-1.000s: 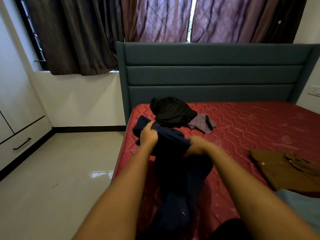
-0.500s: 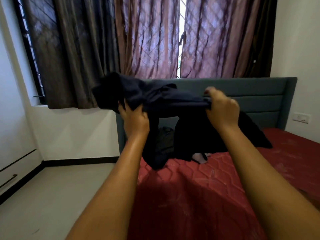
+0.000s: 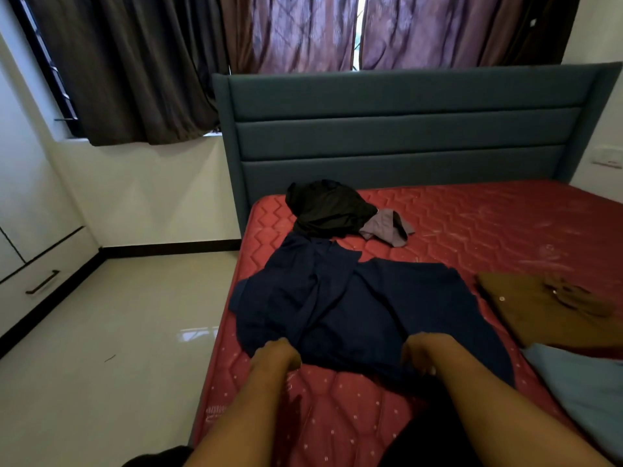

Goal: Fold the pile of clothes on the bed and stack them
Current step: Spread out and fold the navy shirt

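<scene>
A navy blue garment lies spread out on the red mattress, near its left side. My left hand grips its near left edge with curled fingers. My right hand grips its near edge further right. Behind it lie a crumpled black garment and a small grey-purple piece. A folded brown shirt sits at the right, with a light blue cloth in front of it.
A teal padded headboard stands behind the mattress, under dark curtains. Left of the bed is glossy tiled floor and a white wardrobe with a drawer handle. A wall switch sits at the far right.
The navy garment was lifted into the air by both hands, then brought down and spread flat on the mattress. Both hands now hold its near edge low on the bed.
</scene>
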The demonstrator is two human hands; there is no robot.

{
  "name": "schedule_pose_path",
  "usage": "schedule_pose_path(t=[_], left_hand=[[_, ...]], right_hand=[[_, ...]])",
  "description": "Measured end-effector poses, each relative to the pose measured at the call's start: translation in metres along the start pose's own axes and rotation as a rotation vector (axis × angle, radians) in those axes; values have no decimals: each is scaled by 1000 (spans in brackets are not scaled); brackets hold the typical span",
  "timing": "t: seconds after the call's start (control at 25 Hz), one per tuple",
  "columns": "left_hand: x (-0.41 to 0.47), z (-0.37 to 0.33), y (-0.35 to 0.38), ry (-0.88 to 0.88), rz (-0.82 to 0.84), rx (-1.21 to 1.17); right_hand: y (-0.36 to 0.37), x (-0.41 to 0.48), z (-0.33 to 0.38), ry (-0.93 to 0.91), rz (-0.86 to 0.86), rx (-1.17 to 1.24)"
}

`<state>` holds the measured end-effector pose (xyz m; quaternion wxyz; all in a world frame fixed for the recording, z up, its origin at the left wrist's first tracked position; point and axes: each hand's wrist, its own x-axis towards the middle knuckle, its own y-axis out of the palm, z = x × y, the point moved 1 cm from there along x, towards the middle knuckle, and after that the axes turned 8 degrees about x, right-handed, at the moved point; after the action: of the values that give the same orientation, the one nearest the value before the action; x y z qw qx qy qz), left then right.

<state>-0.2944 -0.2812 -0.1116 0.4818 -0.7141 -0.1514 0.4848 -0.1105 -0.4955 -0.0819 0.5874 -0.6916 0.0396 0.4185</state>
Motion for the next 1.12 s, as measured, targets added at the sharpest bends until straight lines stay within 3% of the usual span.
schedule_pose_path(t=[0.2, 0.52, 0.64, 0.72, 0.88, 1.0, 1.12], left_hand=[[5, -3, -6, 70, -224, -108], [54, -15, -21, 137, -276, -144], [86, -22, -28, 177, -159, -231], [104, -23, -30, 235, -45, -452], [103, -17, -43, 418, 414, -835], [88, 2, -45, 505, 739, -749], [75, 26, -38, 449, 763, -440]], right_hand=[[-22, 16, 23, -144, -5, 50], [-21, 72, 114, -337, -8, 510], [-17, 109, 140, -313, 2, 811], [-15, 129, 152, -227, -18, 1007], [-19, 152, 168, -109, -162, 1506], [-33, 142, 181, -171, -221, 1805], [-39, 111, 194, -204, -51, 1534]])
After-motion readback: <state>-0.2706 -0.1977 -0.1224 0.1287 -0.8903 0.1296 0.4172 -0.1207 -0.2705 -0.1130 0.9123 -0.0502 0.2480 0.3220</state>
